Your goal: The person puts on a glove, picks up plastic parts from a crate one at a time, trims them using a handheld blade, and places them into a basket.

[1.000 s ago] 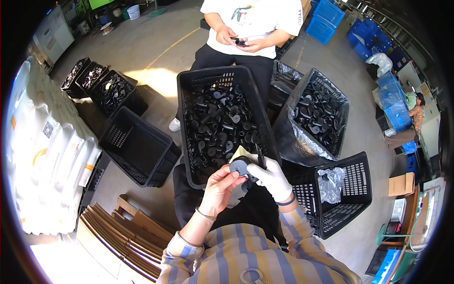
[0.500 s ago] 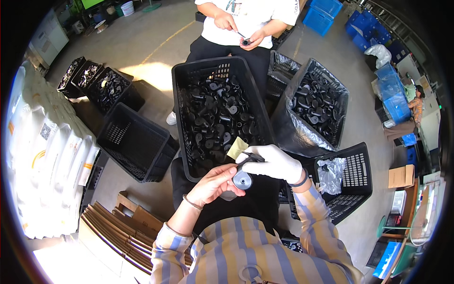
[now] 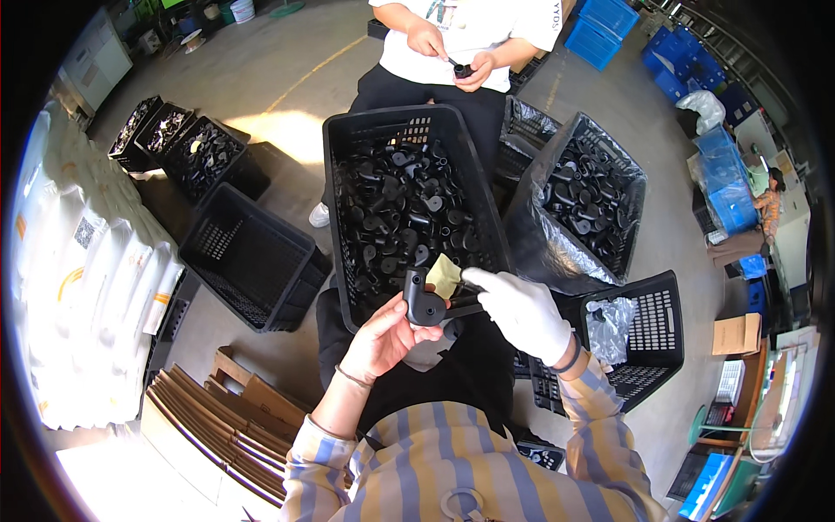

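My bare left hand (image 3: 387, 335) grips a black plastic elbow-shaped fitting (image 3: 424, 306), its tube end up and its round, holed face toward me. My right hand (image 3: 526, 317), in a white glove, is just right of it with the index finger stretched out. From under the glove a slim dark tool (image 3: 467, 310) reaches toward the fitting; its kind is hard to make out. Ahead stands a large black crate (image 3: 329, 200) of similar black fittings (image 3: 400, 196). A pale yellow piece (image 3: 444, 277) lies at its near end, beside the held fitting.
A person (image 3: 452, 43) opposite works on a black part with both hands. At right are a lined crate of fittings (image 3: 631, 235) and a tilted crate (image 3: 657, 322) with clear plastic. To the left stand a black crate (image 3: 252, 261), white sacks (image 3: 96, 287) and folded cardboard (image 3: 217, 426).
My right hand has drawn back to the right, off the fitting. In my left hand the fitting has turned, so its tube now points up.
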Motion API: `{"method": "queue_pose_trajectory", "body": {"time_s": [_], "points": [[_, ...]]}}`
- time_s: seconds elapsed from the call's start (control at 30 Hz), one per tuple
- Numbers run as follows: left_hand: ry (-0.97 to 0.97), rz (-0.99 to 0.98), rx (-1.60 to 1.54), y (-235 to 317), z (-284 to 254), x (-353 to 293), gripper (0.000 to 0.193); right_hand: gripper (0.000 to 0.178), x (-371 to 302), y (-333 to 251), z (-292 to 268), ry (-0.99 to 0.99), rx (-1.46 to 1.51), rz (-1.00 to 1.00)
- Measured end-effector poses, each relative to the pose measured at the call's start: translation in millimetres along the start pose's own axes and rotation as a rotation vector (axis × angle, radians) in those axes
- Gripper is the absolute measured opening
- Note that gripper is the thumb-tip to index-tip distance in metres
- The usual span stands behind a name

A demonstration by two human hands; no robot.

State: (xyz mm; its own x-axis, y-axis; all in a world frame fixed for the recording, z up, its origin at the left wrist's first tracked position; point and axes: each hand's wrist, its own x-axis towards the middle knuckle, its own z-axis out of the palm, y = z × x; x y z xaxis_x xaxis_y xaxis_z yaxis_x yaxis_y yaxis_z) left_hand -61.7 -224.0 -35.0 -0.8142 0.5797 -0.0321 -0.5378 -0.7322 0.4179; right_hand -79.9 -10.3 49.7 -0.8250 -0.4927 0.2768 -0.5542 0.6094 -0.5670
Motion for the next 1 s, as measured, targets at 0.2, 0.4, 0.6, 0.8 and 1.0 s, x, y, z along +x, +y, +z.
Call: {"method": "queue_pose_trajectory", "body": {"time_s": [0.2,0.4,0.6,0.8,1.0], "points": [[0.089,0.047,0.09,-1.8,-3.5,-0.9,0.042,0.011,-2.3,-12.7,-4.6,-0.083,-0.447,-0.179],[0.144,0.065,0.124,-0.8,0.9,-2.9,0.031,0.017,2.0,-18.7,-2.7,-0.144,-0.6,-0.212],[0.185,0.064,0.192,1.6,8.4,-3.4,0.032,0.017,4.0,-17.1,2.3,-0.216,-0.611,-0.213],[0.211,0.077,0.242,1.7,11.7,-3.8,0.031,0.016,5.4,-16.5,5.1,-0.156,-0.624,-0.25],[0.249,0.063,0.244,1.5,12.1,-3.7,0.028,0.018,4.4,-18.2,6.5,-0.195,-0.684,-0.255]]}}
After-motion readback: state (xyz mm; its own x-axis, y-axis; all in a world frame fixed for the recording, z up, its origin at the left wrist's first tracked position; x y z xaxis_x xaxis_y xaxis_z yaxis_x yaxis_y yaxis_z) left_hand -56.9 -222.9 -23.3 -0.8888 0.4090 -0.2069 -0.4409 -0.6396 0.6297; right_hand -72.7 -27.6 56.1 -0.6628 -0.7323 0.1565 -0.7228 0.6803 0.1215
